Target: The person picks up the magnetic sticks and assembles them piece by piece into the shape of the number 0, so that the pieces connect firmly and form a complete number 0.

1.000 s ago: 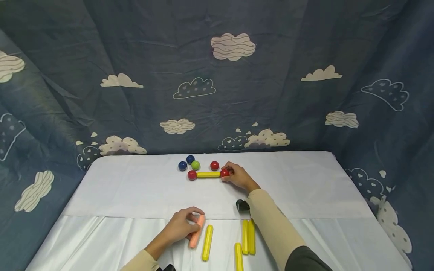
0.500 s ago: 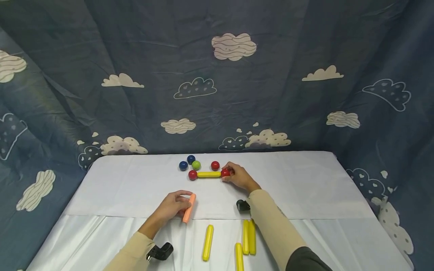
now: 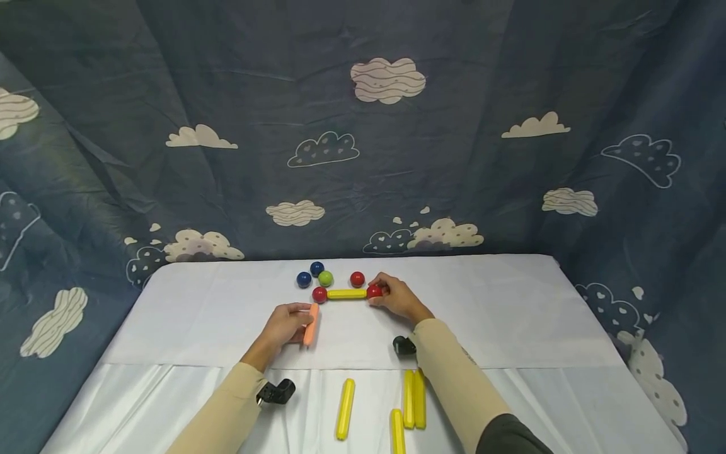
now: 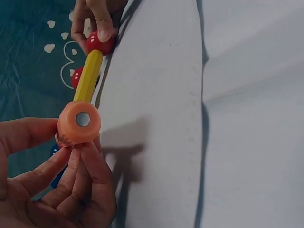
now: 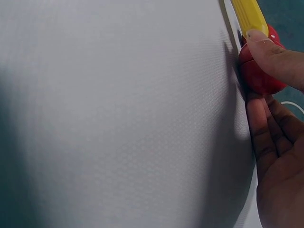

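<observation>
My left hand (image 3: 285, 326) pinches an orange magnetic rod (image 3: 311, 325) between thumb and fingertips. In the left wrist view the rod points end-on at the camera, and a round silver magnet (image 4: 83, 119) shows in its end. The rod's far end is close to the left red ball (image 3: 319, 294); I cannot tell whether they touch. A yellow rod (image 3: 346, 294) joins that ball to another red ball (image 3: 374, 291) on the right. My right hand (image 3: 399, 298) grips this right ball, with the thumb against it in the right wrist view (image 5: 263, 71).
Behind the joined pieces lie two blue balls (image 3: 304, 279), a green ball (image 3: 326, 278) and a loose red ball (image 3: 357, 279). Several yellow rods (image 3: 345, 410) lie at the front of the white-covered table (image 3: 482, 302). A dark cloud-patterned curtain (image 3: 442, 157) hangs behind.
My left hand has lifted the orange rod from the front of the table and carried it forward and left, up to the left red ball. The right hand has stayed on its ball.
</observation>
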{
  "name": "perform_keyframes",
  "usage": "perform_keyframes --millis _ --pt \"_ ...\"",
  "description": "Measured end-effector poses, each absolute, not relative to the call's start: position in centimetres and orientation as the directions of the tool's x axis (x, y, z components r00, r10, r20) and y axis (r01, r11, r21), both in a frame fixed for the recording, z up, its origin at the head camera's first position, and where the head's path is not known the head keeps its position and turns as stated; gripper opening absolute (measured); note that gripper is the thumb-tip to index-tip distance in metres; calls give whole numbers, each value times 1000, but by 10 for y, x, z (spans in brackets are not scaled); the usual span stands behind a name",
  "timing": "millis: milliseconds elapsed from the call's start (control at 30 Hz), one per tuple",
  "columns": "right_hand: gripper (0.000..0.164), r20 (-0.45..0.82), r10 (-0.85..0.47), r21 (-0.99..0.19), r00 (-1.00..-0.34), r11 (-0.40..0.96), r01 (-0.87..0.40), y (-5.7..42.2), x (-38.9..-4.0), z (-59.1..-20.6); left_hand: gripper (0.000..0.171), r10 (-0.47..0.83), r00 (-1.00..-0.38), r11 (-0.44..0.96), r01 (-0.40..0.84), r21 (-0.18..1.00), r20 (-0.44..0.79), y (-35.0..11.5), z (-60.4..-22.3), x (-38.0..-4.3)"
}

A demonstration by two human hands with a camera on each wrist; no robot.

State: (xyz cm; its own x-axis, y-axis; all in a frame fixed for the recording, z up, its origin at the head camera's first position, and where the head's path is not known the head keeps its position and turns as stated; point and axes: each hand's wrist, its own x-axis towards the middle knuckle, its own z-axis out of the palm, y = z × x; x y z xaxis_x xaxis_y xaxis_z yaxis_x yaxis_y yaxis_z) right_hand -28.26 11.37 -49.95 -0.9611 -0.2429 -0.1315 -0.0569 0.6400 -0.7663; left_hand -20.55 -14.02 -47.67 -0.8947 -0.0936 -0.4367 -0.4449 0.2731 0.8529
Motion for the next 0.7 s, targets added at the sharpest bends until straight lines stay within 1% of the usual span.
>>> perform_keyframes --millis 267,467,600,700 --pt "31 -96 -268 -766 -959 635 -100 114 -283 -502 37 -100 -913 299 -407 863 -396 -138 -483 -216" --pt "31 -105 -266 -768 -958 634 -91 114 -283 -502 36 -106 -919 301 -394 868 -380 -138 -485 -218" --pt "31 -109 -258 -769 -960 634 -83 114 -282 -501 36 -98 -927 340 -373 863 -362 -136 -484 -218" --pt "31 -107 -258 -771 -960 631 -84 114 -282 -501 35 -101 -932 398 -358 845 -348 -135 -483 -218"
